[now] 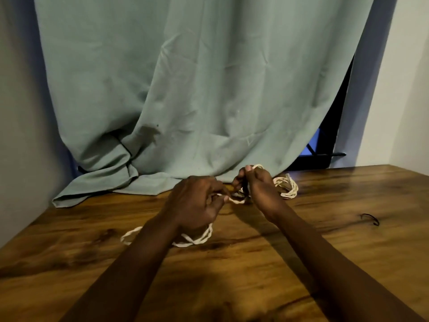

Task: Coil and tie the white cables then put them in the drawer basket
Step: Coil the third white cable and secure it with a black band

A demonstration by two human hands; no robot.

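Note:
A white twisted cable (pixel 197 239) lies in loose loops on the wooden table (pixel 301 263), partly hidden under my left forearm. My left hand (pixel 197 203) pinches a strand of it that runs across to my right hand (pixel 255 187). My right hand is closed around a small bundle of wound loops, one loop sticking up above the fingers. Behind my right hand a coiled white cable (pixel 286 187) rests on the table. No drawer basket is in view.
A green curtain (pixel 185 89) hangs behind the table, its hem draped on the far edge. A small black tie (pixel 371 219) lies on the table to the right. A dark window corner (pixel 325 147) shows behind the curtain.

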